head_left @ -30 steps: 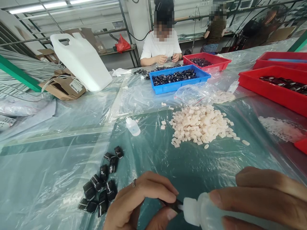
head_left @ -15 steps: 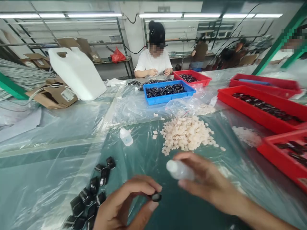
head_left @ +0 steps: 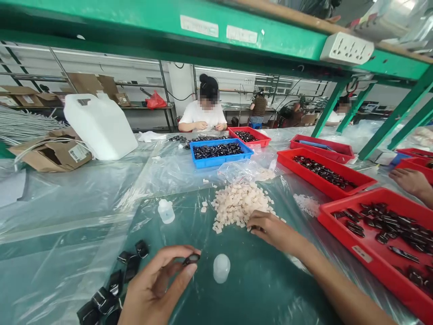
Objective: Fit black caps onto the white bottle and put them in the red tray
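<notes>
My left hand (head_left: 162, 282) pinches a small black plastic part (head_left: 192, 259) between thumb and fingertips, its pale oval inside facing up. My right hand (head_left: 269, 229) reaches to the near right edge of a heap of small cream-white pieces (head_left: 237, 203). Its fingers are curled together, and whatever lies under the fingertips is hidden. Between my hands a translucent squeeze bottle (head_left: 221, 268) stands on the green mat (head_left: 199, 298). A second small white bottle (head_left: 166, 211) is farther back on the left. Several glossy black parts (head_left: 115, 282) lie beside my left wrist.
Red trays (head_left: 358, 246) of black parts line the right side. A blue tray (head_left: 221, 161) stands farther back, before a seated person (head_left: 203, 113). Another person's hand (head_left: 411, 180) is at far right. A white jug (head_left: 101, 128) stands left; a green shelf beam (head_left: 142, 27) crosses overhead.
My right hand has let go of the squeeze bottle, which now stands on the mat, and has moved to the cream pieces. My left hand still holds the black part. The view has tilted up.
</notes>
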Tool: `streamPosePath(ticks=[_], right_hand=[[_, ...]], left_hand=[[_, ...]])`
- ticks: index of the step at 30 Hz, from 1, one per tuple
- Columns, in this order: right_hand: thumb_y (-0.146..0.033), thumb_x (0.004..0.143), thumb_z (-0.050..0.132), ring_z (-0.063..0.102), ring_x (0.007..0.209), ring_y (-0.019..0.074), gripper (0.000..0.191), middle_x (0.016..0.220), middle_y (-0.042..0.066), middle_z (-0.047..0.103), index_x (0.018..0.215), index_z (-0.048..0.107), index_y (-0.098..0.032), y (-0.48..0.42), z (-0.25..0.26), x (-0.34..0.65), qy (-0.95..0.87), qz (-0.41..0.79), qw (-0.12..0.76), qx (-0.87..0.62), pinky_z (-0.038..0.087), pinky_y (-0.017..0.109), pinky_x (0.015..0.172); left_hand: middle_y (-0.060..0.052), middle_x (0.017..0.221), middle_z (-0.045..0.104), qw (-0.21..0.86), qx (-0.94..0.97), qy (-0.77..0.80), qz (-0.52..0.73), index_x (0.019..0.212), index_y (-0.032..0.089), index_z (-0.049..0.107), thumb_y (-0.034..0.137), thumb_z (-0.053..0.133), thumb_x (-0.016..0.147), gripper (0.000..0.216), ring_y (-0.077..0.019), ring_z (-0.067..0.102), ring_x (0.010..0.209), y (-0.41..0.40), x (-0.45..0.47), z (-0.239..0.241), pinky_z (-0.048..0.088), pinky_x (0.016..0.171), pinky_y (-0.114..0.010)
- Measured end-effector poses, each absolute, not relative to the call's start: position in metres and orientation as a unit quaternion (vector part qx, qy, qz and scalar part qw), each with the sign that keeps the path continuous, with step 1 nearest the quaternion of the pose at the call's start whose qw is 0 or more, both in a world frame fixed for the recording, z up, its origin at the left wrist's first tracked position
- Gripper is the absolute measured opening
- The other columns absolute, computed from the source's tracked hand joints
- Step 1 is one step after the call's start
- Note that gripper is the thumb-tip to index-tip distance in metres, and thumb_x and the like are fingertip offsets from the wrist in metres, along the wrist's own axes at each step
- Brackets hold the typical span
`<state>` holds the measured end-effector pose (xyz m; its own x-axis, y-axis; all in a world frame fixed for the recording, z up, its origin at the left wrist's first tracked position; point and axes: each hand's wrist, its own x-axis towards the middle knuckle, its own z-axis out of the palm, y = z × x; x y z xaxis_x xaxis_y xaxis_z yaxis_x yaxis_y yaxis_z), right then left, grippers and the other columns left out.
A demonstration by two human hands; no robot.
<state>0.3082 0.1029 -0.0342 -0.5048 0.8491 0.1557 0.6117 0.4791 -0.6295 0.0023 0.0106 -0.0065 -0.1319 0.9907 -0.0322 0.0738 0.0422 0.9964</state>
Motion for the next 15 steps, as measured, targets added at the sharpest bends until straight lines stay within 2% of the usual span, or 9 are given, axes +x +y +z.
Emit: streamPosePath(ticks=[3, 8, 12, 15], right_hand=[[-0.036, 0.104, 0.062, 0.065, 0.09, 0.017, 0.02, 0.107, 0.005, 0.067, 0.1, 0.067, -0.016, 0.1, -0.042, 0.304, -0.83, 0.235, 0.231, -0.45, 0.058, 0.036, 0.083], [-0.036, 0.103, 0.064, 0.066, 0.078, 0.0142, 0.022, 0.09, 0.001, 0.068, 0.095, 0.066, -0.016, 0.078, -0.022, 0.282, -0.812, 0.291, 0.287, -0.417, 0.058, 0.03, 0.072], [-0.04, 0.099, 0.07, 0.072, 0.086, 0.0143, 0.021, 0.094, 0.0, 0.071, 0.093, 0.066, -0.021, 0.052, 0.0, 0.247, -0.769, 0.336, 0.393, -0.376, 0.061, 0.024, 0.075], [-0.031, 0.099, 0.07, 0.074, 0.096, 0.0134, 0.006, 0.101, -0.002, 0.074, 0.095, 0.069, -0.027, 0.036, 0.011, 0.219, -0.75, 0.324, 0.452, -0.358, 0.061, 0.019, 0.078]], left_hand=[[-0.001, 0.098, 0.078, 0.472, 0.485, 0.527, 0.513, 0.085, 0.031, 0.077, 0.036, 0.081, 0.081, 0.008, -0.0239, 0.069, 0.097, 0.01, 0.002, -0.005, 0.056, 0.078, -0.025], [-0.003, 0.094, 0.076, 0.491, 0.487, 0.489, 0.532, 0.084, 0.029, 0.077, 0.039, 0.08, 0.082, 0.011, -0.0242, 0.07, 0.091, 0.008, 0.003, -0.003, 0.055, 0.075, -0.028], [-0.002, 0.09, 0.074, 0.515, 0.484, 0.457, 0.54, 0.085, 0.028, 0.077, 0.04, 0.079, 0.084, 0.012, -0.0215, 0.068, 0.081, 0.004, 0.005, -0.005, 0.054, 0.068, -0.027], [-0.002, 0.087, 0.072, 0.533, 0.484, 0.438, 0.539, 0.084, 0.027, 0.077, 0.041, 0.08, 0.084, 0.015, -0.0188, 0.064, 0.076, 0.003, 0.006, -0.007, 0.052, 0.063, -0.025]])
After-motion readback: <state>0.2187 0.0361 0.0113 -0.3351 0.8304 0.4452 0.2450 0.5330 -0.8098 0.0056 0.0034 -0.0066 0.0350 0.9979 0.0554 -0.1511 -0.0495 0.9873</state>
